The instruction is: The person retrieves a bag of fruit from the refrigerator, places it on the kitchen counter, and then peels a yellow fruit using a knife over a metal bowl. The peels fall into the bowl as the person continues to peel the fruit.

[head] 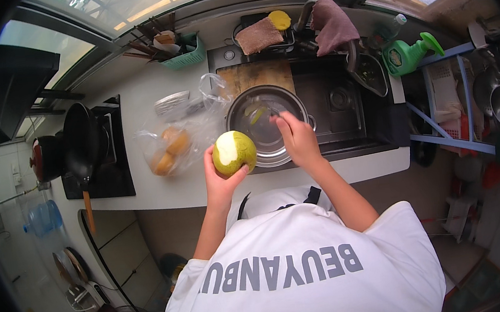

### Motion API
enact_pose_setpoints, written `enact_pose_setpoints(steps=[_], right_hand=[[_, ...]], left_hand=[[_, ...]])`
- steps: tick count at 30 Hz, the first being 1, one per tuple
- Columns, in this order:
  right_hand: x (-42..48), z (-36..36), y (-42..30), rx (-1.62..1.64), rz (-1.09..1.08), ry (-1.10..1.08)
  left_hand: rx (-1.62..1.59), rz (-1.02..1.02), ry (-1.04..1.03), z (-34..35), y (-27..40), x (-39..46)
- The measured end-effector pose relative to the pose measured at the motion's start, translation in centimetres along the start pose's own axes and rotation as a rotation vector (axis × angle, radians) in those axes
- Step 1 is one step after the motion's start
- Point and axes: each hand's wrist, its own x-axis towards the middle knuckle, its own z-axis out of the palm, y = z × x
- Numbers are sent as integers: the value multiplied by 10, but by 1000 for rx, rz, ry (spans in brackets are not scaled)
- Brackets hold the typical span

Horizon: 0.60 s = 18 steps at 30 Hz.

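My left hand (pixel 223 177) holds a round green pear (pixel 245 149) near the counter's front edge. A pale strip on the pear's upper left is bare of skin. To its right, my right hand (pixel 297 139) is closed around a small tool, mostly hidden, probably a peeler, with its end (pixel 275 113) over a round steel pot (pixel 273 159). Green strips of peel (pixel 257 115) lie in the pot. The pot stands by the left part of the dark sink, partly over a wooden cutting board (pixel 255 74).
Left of the pot, a clear plastic bag (pixel 202 133) holds yellowish-brown fruit (pixel 175 141). A black wok (pixel 81 146) is over the stove at left. Behind stand a green utensil basket (pixel 184 55) and the faucet with a pink cloth (pixel 332 24). A green spray bottle (pixel 404 55) stands right.
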Motion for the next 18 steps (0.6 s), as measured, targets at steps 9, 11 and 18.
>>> enact_pose_setpoints(steps=[9, 11, 18], right_hand=[[-48, -2, -48, -251, -219, -163], [-47, -1, -49, -244, -201, -140], [-28, 17, 3, -349, -13, -251]], left_hand=[[-29, 18, 39, 4, 1, 0], [34, 91, 62, 4, 1, 1], [414, 332, -187, 27, 9, -22]])
